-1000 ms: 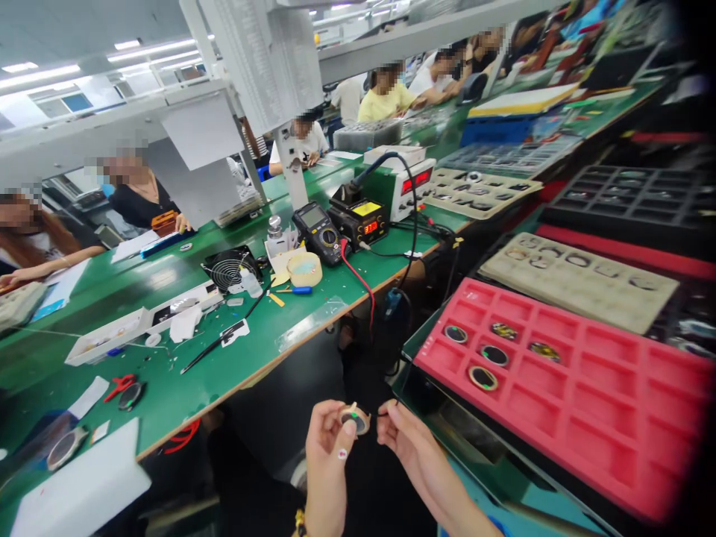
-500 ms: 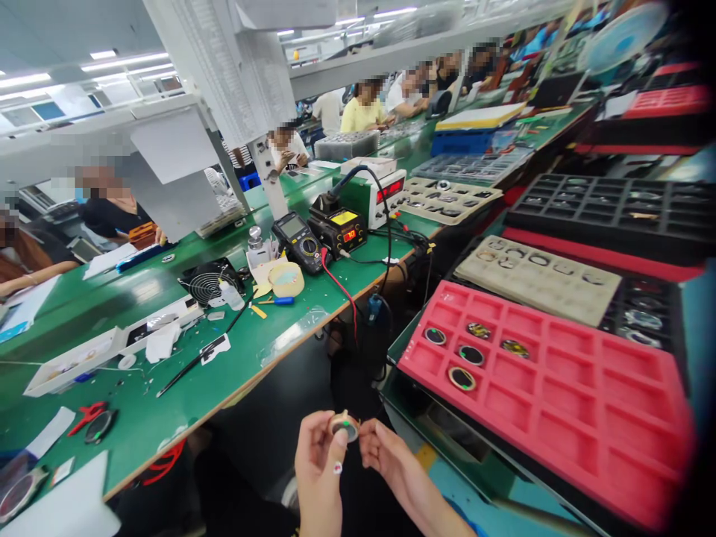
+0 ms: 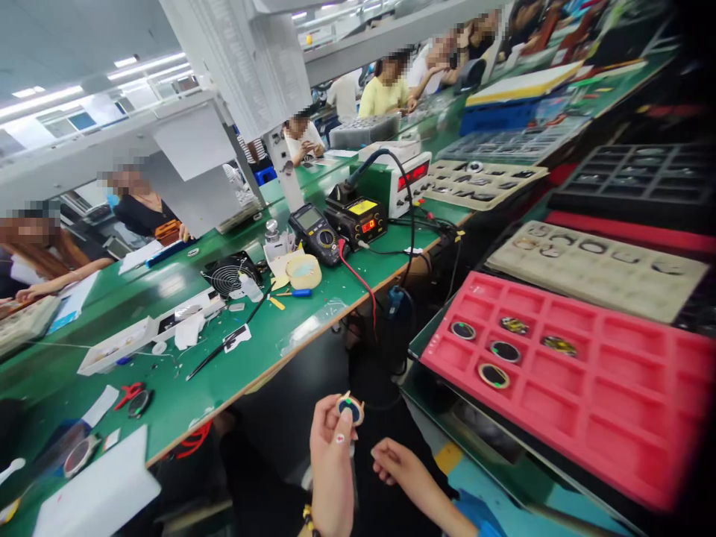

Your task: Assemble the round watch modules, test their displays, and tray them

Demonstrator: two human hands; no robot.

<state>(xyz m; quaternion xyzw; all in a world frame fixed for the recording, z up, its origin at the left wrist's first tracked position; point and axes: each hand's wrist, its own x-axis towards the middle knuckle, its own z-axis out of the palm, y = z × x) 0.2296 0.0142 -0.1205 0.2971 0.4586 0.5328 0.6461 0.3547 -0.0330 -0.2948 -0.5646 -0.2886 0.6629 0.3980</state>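
I'm looking at a green table; on it I see a black multimeter, a small fan, a tape roll, a blue-handled tool and a white sheet.

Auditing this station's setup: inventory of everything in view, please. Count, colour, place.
Watch-like case: one, gold-rimmed, lower centre
Pink tray: one, pink, right
Round pieces: five, three dark-faced, two mottled, in that tray
Beige trays: two, beige, behind it
Black tray: one clear, black, far right
Bench: green, left to centre
Multimeter: one, black, on bench
Fan: one, black, left of multimeter
Tape roll: one, cream, before multimeter
Co-workers: several, mixed clothing, beyond bench
Small bench bits: many, mixed, uncountable
Left hand: one, bare, holding case
Right hand: one, bare, curled, apart from case
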